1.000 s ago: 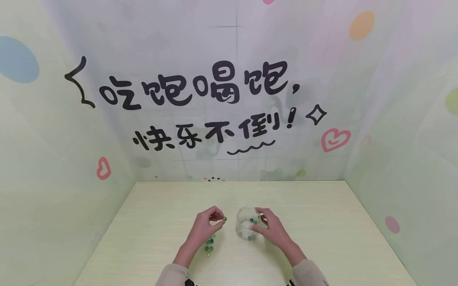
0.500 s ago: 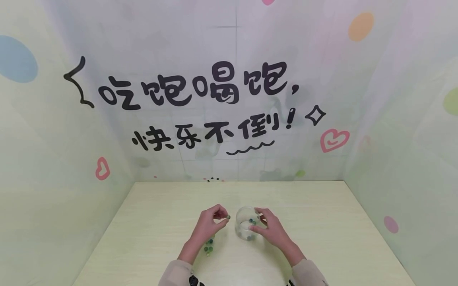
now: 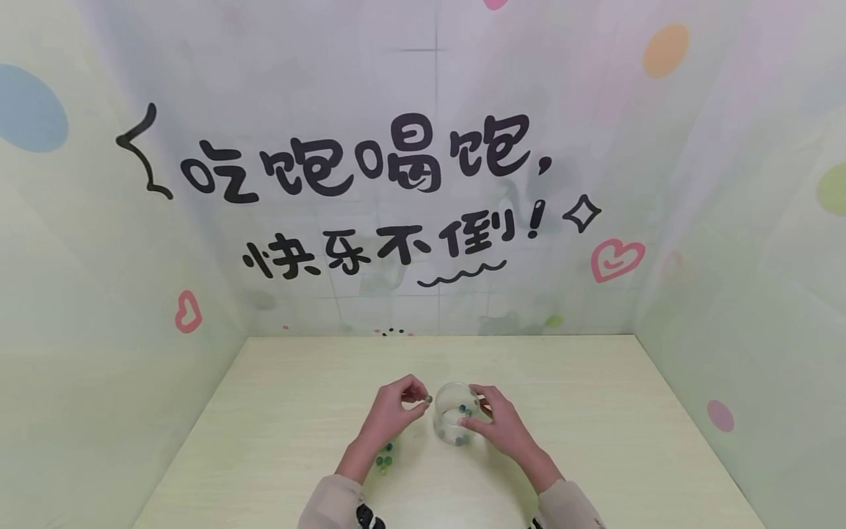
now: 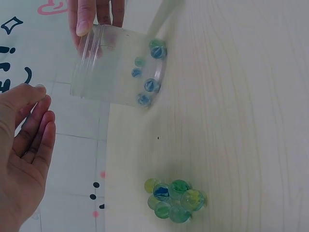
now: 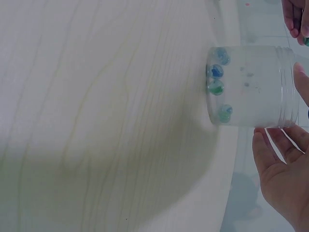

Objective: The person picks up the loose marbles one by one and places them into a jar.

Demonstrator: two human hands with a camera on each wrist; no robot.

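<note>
My left hand (image 3: 390, 413) pinches a small greenish marble (image 3: 429, 399) between thumb and fingertips, just left of the jar's rim. The clear jar (image 3: 444, 435) stands upright on the table, lidless, with several blue and green marbles (image 5: 217, 87) on its bottom. Around the jar's right side, my right hand (image 3: 505, 425) grips with the thumb in front and the fingers behind. Below my left hand, a cluster of loose green, yellow and blue marbles (image 4: 179, 214) lies on the tabletop, partly hidden by the left forearm in the head view.
The pale wood-grain table (image 3: 595, 441) is walled by printed sheets at the back and on both sides. The back sheet (image 3: 344, 308) bears large dark writing and hearts. Beige sleeves (image 3: 330, 503) come in at the front edge.
My left hand has moved a little to the right with the marble, closer to the jar's rim. My right hand and the jar have stayed in place.
</note>
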